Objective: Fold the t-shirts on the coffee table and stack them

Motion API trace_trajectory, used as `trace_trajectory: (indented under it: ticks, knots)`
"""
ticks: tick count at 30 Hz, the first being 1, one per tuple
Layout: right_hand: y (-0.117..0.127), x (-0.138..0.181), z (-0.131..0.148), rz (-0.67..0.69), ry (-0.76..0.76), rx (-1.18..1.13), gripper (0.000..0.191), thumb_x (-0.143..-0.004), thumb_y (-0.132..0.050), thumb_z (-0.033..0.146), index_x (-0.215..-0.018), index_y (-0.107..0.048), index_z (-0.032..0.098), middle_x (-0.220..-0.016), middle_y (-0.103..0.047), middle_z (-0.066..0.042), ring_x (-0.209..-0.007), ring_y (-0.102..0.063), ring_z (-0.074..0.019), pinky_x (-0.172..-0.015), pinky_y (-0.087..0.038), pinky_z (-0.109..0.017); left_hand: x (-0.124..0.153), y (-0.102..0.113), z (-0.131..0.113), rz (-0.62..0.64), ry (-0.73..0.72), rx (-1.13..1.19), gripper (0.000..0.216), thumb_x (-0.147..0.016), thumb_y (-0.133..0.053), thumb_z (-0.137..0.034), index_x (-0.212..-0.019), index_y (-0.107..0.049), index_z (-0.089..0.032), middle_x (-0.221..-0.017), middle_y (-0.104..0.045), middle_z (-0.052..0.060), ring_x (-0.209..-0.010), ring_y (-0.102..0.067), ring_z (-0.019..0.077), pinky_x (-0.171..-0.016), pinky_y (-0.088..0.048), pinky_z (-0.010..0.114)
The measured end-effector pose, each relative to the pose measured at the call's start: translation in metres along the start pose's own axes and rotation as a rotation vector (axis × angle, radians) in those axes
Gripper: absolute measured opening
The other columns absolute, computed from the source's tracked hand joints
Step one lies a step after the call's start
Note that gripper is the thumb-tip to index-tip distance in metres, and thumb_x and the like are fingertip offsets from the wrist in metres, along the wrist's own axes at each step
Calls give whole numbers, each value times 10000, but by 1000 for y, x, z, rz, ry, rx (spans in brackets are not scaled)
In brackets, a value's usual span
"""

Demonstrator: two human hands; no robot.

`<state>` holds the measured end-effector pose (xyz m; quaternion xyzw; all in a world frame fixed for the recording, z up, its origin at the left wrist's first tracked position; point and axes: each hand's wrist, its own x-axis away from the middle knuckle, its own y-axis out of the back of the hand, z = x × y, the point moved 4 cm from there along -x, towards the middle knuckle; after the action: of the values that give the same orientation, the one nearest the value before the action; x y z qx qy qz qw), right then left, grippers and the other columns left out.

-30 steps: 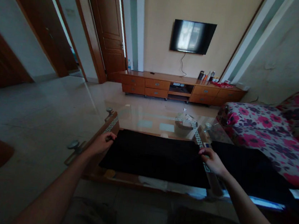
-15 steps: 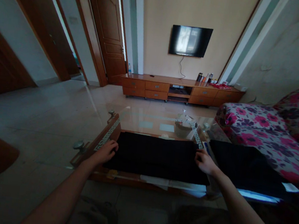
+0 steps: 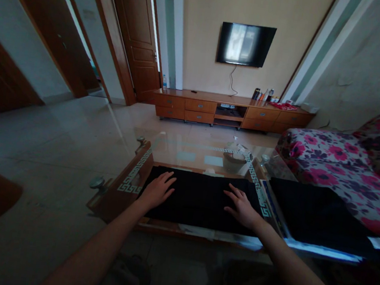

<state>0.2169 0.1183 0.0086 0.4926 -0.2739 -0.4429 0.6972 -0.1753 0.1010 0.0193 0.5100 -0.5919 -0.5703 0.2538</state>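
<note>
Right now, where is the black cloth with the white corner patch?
The black cloth with the white patch lies at the right of the head view, right of the folded black cloth, near the floral sofa.

Both hands (image 3: 157, 191) (image 3: 244, 209) face palm-down, fingers (image 3: 235, 191) spread, forearms (image 3: 107, 238) angled inward.

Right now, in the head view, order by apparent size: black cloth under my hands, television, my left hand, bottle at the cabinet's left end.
Largest to smallest:
Black cloth
Television
Left hand
Bottle
</note>
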Motion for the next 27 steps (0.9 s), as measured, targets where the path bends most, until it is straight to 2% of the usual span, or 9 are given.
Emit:
trace_trajectory:
  ticks: [3, 5, 8, 12, 14, 17, 20, 23, 27]
  knots:
    - [-11, 2, -8, 112, -95, 26, 726, -910, -619, 486, -1579, -366, 362, -1711, -141, -83, -1554, -159, -369, -1199, -196, -639, 0, -14, 7, 57, 1, 1, 596, -989, -490, -433, -1561, -396, -295, -1666, -306, 59, -1537, -257, 291, -1232, -268, 474]
    - [-13, 4, -12, 160, -116, 19, 769, -902, -615, 556, -1594, -317, 400, -1719, -77, -80, -1560, -122, -378, -1191, -162, -669, 2, -20, 12, 120, 4, 5, 601, -999, -459, -476, -1573, -379, -319, -1679, -280, 41, -1554, -210, 299, -1239, -241, 487]
    - [-14, 4, -15, 202, -119, 16, 758, -893, -598, 624, -1579, -327, 446, -1723, -8, -62, -1563, -79, -389, -1175, -117, -705, 3, -24, 15, 177, 20, 4, 680, -968, -467, -591, -1581, -371, -313, -1687, -254, 49, -1563, -170, 319, -1245, -210, 494]
    - [-14, 2, -15, 258, -145, 22, 776, -873, -612, 642, -1573, -342, 442, -1724, 42, -52, -1565, -52, -387, -1182, -84, -691, 1, -24, 11, 210, 67, -27, 921, -819, -533, -802, -1574, -382, -296, -1685, -254, 73, -1557, -163, 362, -1242, -192, 514]
    - [-12, -1, -13, 254, -174, 31, 860, -833, -660, 643, -1588, -328, 402, -1721, 66, -78, -1559, -83, -400, -1183, -97, -682, -3, -23, 7, 212, 92, -50, 1012, -744, -547, -872, -1549, -423, -271, -1667, -290, 98, -1539, -201, 387, -1230, -213, 527]
    - [-2, -11, 0, 147, -213, 37, 912, -812, -667, 668, -1593, -333, 335, -1715, 13, -125, -1530, -164, -427, -1142, -234, -680, -15, -21, -3, 176, 102, -84, 1027, -696, -543, -916, -1451, -531, -220, -1609, -377, 141, -1490, -295, 403, -1212, -248, 530]
    - [8, -32, 25, -32, -207, 39, 704, -947, -492, 632, -1548, -407, 275, -1690, -139, -147, -1487, -272, -382, -1097, -355, -604, -34, -23, -18, 99, 77, -88, 846, -828, -461, -845, -1345, -594, -189, -1543, -456, 154, -1442, -379, 363, -1213, -256, 509]
    - [7, -58, 58, -171, -108, 93, 559, -1036, -357, 517, -1508, -450, 232, -1666, -234, -139, -1486, -291, -310, -1154, -313, -521, -55, -32, -41, 29, 34, -74, 655, -976, -366, -673, -1357, -575, -183, -1523, -487, 138, -1424, -418, 304, -1222, -256, 472]
    - [-13, -91, 93, -221, -7, 152, 571, -1051, -336, 502, -1533, -431, 211, -1680, -235, -122, -1525, -236, -276, -1214, -226, -466, -78, -53, -67, -4, 0, -72, 585, -1016, -380, -486, -1484, -473, -148, -1592, -423, 129, -1499, -327, 269, -1250, -217, 430]
